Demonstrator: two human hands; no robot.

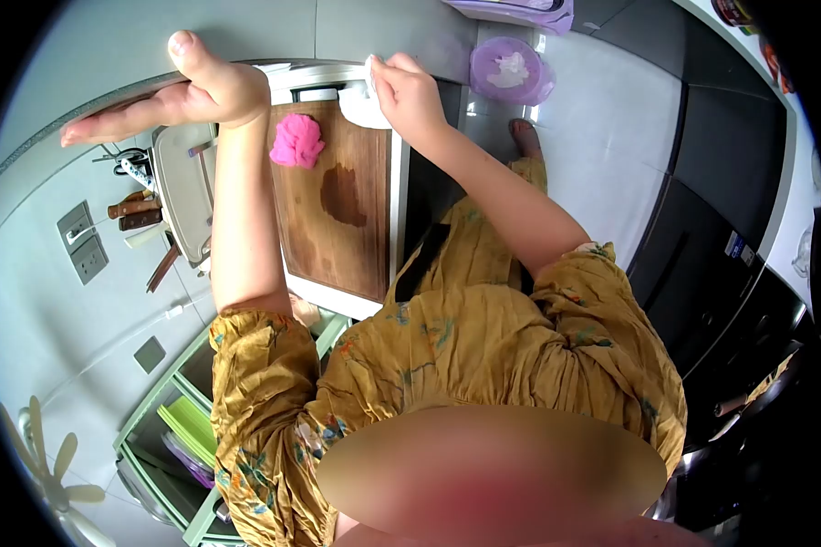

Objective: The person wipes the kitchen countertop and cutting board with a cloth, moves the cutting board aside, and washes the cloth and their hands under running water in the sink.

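Note:
My left hand (212,93) is held out at the upper left, fingers stretched and thumb apart, with nothing in it. It is near the lower edge of a grey cabinet front (246,27); whether it touches I cannot tell. My right hand (412,102) pinches a crumpled white cloth or tissue (362,109), which hangs over the far right corner of a wooden cutting board (310,232). A bunched pink cloth (296,141) lies on the board's far left part. Dark wet patches mark the wood, the largest right of centre.
Left of the board stand a beige rack (182,201) and knives (137,211) by the tiled wall. Nearer is a green shelf unit (164,401). A purple-lined bin (511,77) stands on the floor at the upper right, beyond a foot. Dark cabinets (693,255) line the right side.

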